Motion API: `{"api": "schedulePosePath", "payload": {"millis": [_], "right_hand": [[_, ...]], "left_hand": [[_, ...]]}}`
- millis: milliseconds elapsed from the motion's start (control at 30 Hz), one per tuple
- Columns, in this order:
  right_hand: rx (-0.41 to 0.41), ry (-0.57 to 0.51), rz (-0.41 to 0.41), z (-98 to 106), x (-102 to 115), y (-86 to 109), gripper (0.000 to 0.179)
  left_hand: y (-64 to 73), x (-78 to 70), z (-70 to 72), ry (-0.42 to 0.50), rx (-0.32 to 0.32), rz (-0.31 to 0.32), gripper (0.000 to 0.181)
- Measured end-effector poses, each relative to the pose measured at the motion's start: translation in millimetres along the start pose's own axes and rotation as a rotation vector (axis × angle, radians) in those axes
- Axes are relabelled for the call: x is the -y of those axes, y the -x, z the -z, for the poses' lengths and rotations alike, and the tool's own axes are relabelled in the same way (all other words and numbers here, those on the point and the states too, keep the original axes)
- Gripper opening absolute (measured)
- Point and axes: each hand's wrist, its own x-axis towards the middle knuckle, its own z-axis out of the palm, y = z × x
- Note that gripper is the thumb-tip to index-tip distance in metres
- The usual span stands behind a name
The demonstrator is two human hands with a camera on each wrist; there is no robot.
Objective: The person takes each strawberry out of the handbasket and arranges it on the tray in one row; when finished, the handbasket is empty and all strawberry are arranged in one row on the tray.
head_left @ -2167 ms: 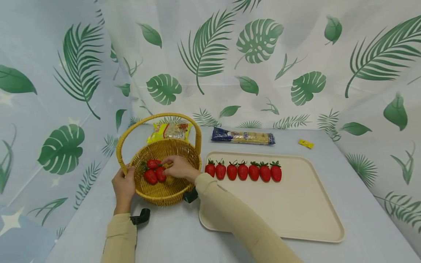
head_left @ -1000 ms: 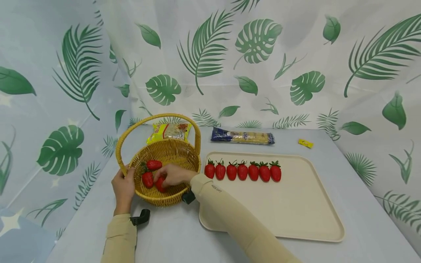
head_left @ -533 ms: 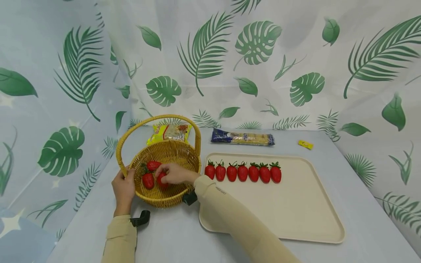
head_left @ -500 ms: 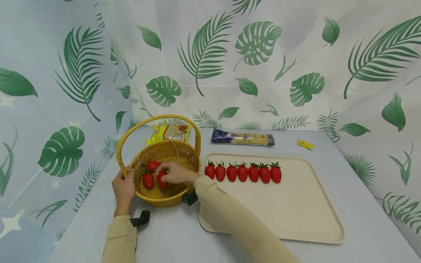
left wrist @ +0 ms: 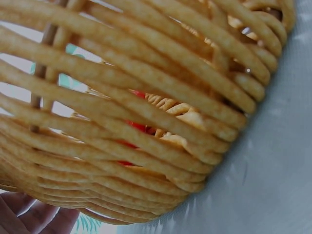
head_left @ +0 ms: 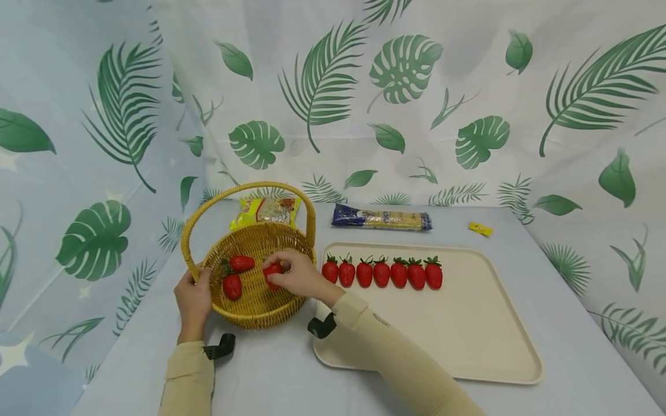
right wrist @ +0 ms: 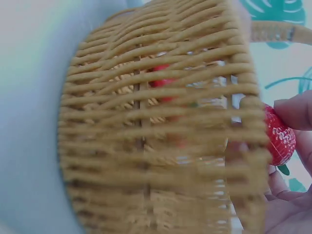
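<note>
My left hand (head_left: pixel 193 297) grips the left rim of a yellow wicker basket (head_left: pixel 255 319), beside the foot of its tall handle. In the left wrist view the fingers (left wrist: pixel 36 217) curl under the weave. My right hand (head_left: pixel 299 274) pinches a red strawberry (head_left: pixel 272 275) over the basket's right side. The right wrist view shows this strawberry (right wrist: pixel 280 136) between thumb and fingers, just past the rim, its green leaf pointing down. Two more strawberries lie inside the basket on the left, one upper strawberry (head_left: pixel 241 263) and one lower strawberry (head_left: pixel 232 286).
Right of the basket lies a beige tray (head_left: pixel 468 335) with several strawberries (head_left: pixel 381 273) in a row along its upper left. Behind stand a yellow snack bag (head_left: pixel 267 210), a blue-ended pasta packet (head_left: pixel 381 218) and a small yellow packet (head_left: pixel 480 229). Leaf-printed cloth (head_left: pixel 322 162) encloses the table.
My right hand has taken one strawberry from the group in the basket and moved it right and up, toward the basket's right rim. The left hand keeps its grip on the basket.
</note>
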Motion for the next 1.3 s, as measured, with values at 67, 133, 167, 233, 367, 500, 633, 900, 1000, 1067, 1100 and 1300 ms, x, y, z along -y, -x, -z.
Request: {"api": "schedulePosePath", "payload": {"millis": [67, 133, 167, 233, 367, 500, 633, 900, 1000, 1067, 1100, 1300], "right_hand": [[-0.017, -0.03, -0.001, 7.7, -3.2, 8.6, 0.019], [-0.03, -0.072, -0.006, 16.1, -6.9, 16.8, 0.021], [-0.04, -0.085, -0.007, 20.1, -8.9, 20.5, 0.021], [-0.055, -0.119, -0.007, 28.2, -11.6, 28.2, 0.023], [-0.093, -0.168, -0.017, 41.5, -18.6, 43.1, 0.024], [-0.145, -0.209, -0.062, 52.6, -29.1, 59.4, 0.025], [-0.203, -0.227, -0.103, 65.6, -39.0, 75.6, 0.026], [-0.276, -0.152, -0.094, 95.1, -34.4, 111.8, 0.026], [-0.317, -0.151, -0.122, 105.3, -51.0, 124.7, 0.027], [-0.348, -0.153, -0.141, 112.8, -65.1, 132.4, 0.027], [-0.363, -0.162, -0.151, 116.5, -72.0, 136.2, 0.028], [-0.447, -0.19, -0.187, 137.0, -96.5, 156.4, 0.032]], "left_hand": [[-0.1, 0.2, -0.2, 0.002, 0.0, 0.006, 0.027], [-0.2, 0.3, -0.3, 0.002, 0.001, 0.011, 0.027], [-0.1, 0.1, -0.1, 0.002, 0.002, 0.014, 0.027], [0.2, -0.5, 0.1, 0.0, 0.005, 0.022, 0.028], [0.9, -0.4, 0.3, -0.002, 0.007, 0.03, 0.029], [1.9, 1.1, -0.8, 0.013, 0.016, 0.026, 0.028], [2.3, 1.6, -2.1, 0.026, 0.028, 0.012, 0.026], [0.3, 0.2, -0.1, 0.027, 0.005, 0.005, 0.025], [0.9, -0.9, 0.1, 0.021, 0.001, 0.001, 0.025], [1.2, -1.6, -0.1, 0.02, 0.0, -0.002, 0.025], [1.4, -1.9, -0.2, 0.021, -0.001, -0.004, 0.025], [1.6, -1.6, -0.5, 0.021, -0.008, -0.003, 0.025]]}}
